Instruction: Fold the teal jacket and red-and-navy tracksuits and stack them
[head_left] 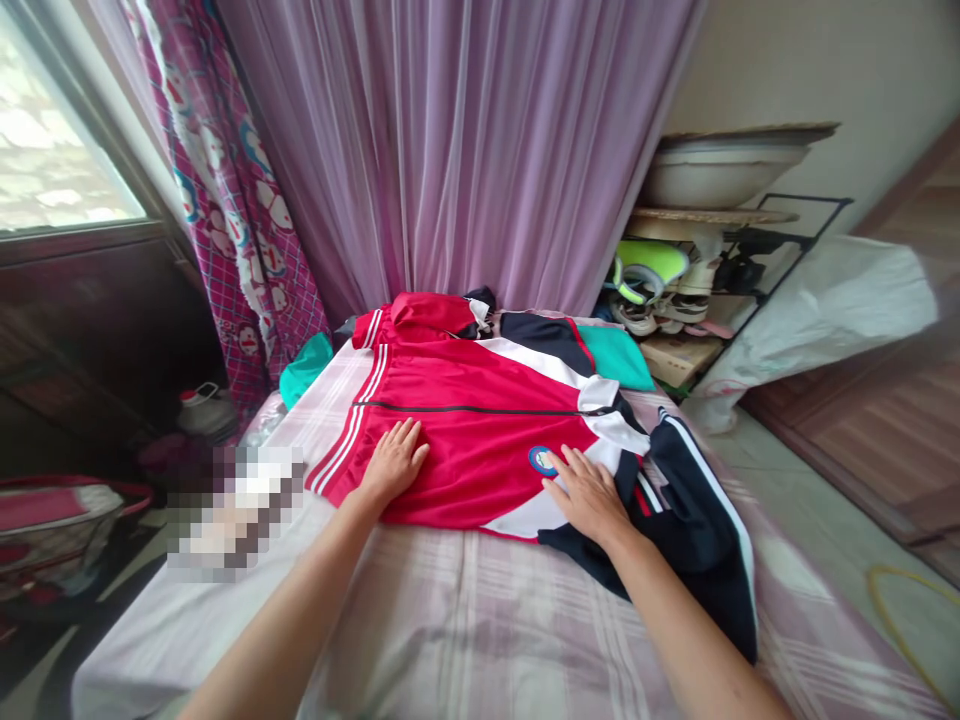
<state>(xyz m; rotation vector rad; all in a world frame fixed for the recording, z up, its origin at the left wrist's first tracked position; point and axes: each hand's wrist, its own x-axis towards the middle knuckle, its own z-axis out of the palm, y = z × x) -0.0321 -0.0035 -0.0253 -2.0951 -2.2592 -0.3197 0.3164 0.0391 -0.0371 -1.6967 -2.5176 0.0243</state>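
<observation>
A bed covered in a pink-and-white plaid sheet (465,620) stretches out before me, with a sheer lilac curtain (457,130) hanging behind it. A red, white and navy zip-front track jacket (480,440) lies spread flat on the bed, its navy sleeve with a white stripe (701,530) on my right. A teal cloth (615,357) shows beyond it. My left hand (394,462) and right hand (589,495) rest open and flat on the jacket's front, fingers spread, holding nothing. My right fingertips (559,462) sit just beside a small round blue badge (542,460).
</observation>
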